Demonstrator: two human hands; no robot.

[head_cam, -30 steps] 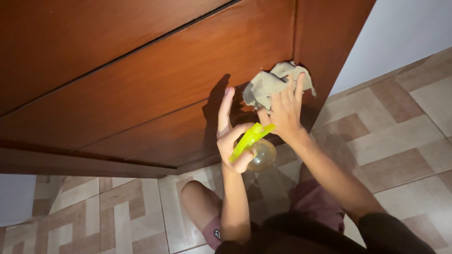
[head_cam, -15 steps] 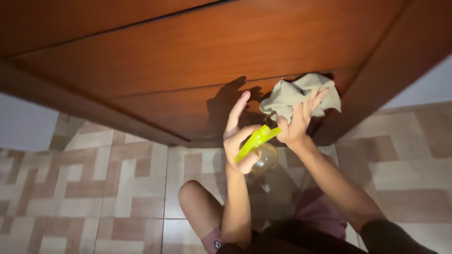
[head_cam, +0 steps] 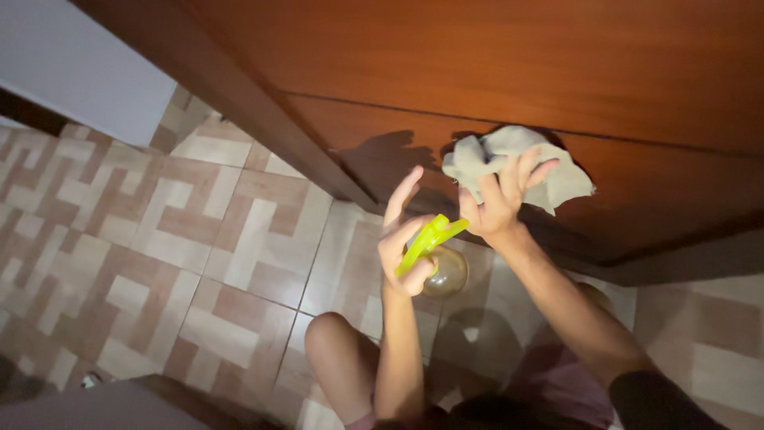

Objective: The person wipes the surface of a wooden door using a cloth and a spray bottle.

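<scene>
Right hand [head_cam: 500,209]: fingers spread, pressing grey-beige cloth [head_cam: 517,163] flat vs. brown wooden door [head_cam: 509,72], far right. Left hand [head_cam: 406,243]: wrapped round spray bottle [head_cam: 439,253] (lime-green trigger head, clear round body), index finger raised, just left of cloth. Patterned tile floor [head_cam: 159,239] below.

Spray bottle [head_cam: 436,256]: clear round body, yellow-green trigger head, gripped in the left hand [head_cam: 404,248] with index finger extended, nozzle tilted up-right toward the door. Cloth [head_cam: 509,163]: grey-beige, crumpled, pressed flat against the lower panel of the brown wooden door [head_cam: 493,72] by the right hand [head_cam: 501,199], fingers spread.
</scene>
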